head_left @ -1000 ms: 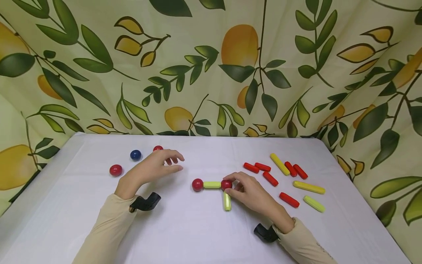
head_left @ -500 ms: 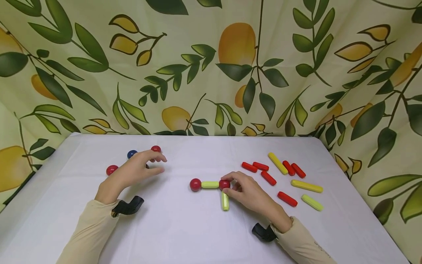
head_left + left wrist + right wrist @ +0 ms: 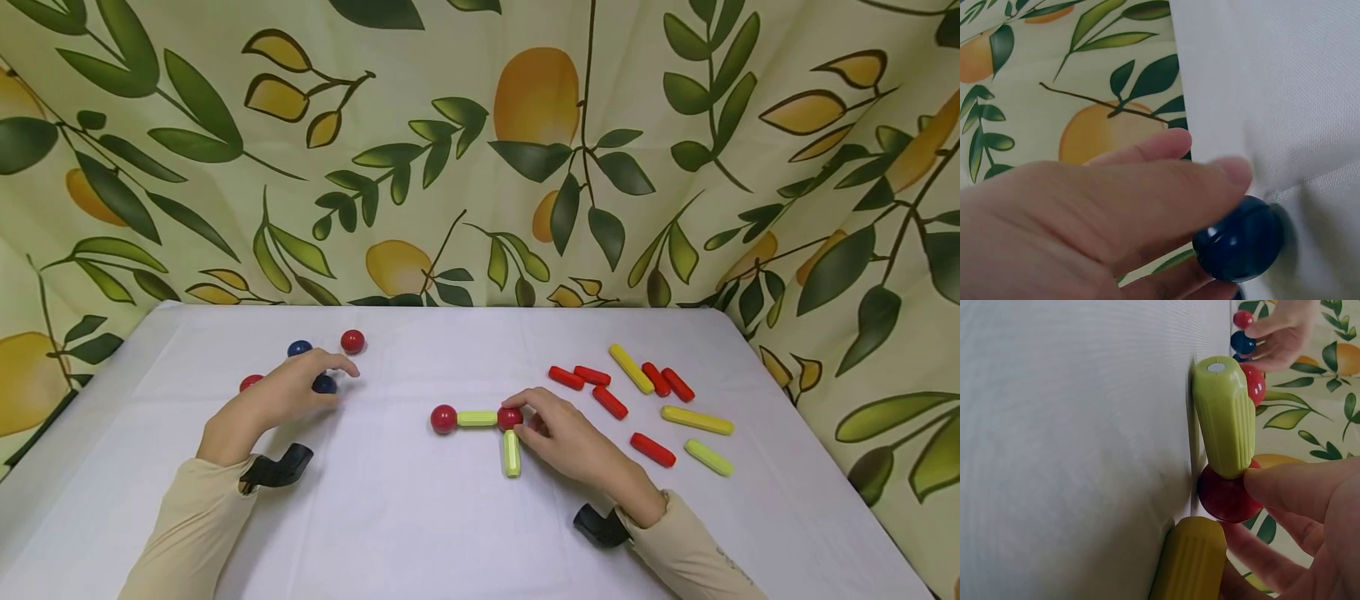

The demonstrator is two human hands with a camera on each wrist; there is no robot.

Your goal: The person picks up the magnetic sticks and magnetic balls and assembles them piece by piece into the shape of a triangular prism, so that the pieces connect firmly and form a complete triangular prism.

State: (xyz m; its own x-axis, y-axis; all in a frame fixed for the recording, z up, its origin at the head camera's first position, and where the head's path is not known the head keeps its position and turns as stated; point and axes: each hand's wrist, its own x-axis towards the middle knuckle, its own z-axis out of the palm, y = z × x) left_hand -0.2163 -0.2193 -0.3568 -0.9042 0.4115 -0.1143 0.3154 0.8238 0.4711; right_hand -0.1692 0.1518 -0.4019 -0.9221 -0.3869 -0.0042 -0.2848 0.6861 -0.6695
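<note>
My right hand [image 3: 566, 433] pinches a red ball [image 3: 510, 418] between thumb and fingers. A lime-green ribbed stick [image 3: 477, 418] joins that ball to another red ball [image 3: 443, 419] on its left. A second lime-green stick [image 3: 512, 454] runs from the pinched ball toward me; its metal-tipped end shows in the right wrist view. Over at the left, my left hand [image 3: 273, 404] reaches around a blue ball [image 3: 1238, 240], thumb and index finger spread apart. In the left wrist view the thumb overlaps the ball's top and other fingers lie below it.
Another blue ball [image 3: 299, 347] and two red balls, one behind [image 3: 352, 342], one partly hidden [image 3: 251, 382], surround my left hand. Several short red sticks [image 3: 610, 402], yellow sticks [image 3: 697, 420] and a loose lime-green stick [image 3: 708, 457] lie at the right. A patterned curtain [image 3: 420, 150] hangs behind the table.
My left hand has moved left, away from the rear red ball, and come down around a blue ball. My right hand keeps its pinch on the red ball in the same place.
</note>
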